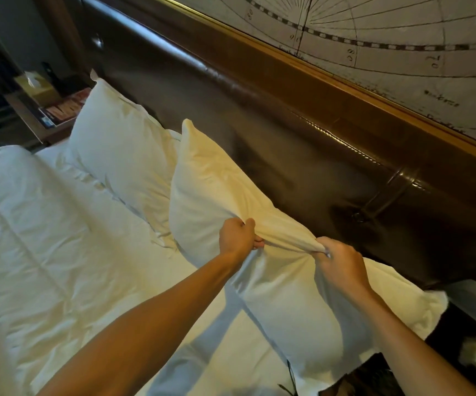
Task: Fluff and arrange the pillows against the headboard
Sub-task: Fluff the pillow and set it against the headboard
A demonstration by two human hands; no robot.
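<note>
Two white pillows lean on the dark brown padded headboard [302, 138]. The near pillow [217, 178] stands in front of me, and both hands pinch its case along the near side. My left hand [238, 235] is fisted on a bunch of fabric. A little to its right, my right hand [342, 264] grips another twisted bunch, and the cloth is stretched taut between them. The far pillow [119, 147] stands upright to the left, its edge tucked behind the near one.
A white duvet [45, 238] covers the bed at the left and is wrinkled. A bedside table [45, 110] with a tissue box and magazines stands beyond the far pillow. Another dark nightstand [473, 338] sits at lower right. A framed map hangs above the headboard.
</note>
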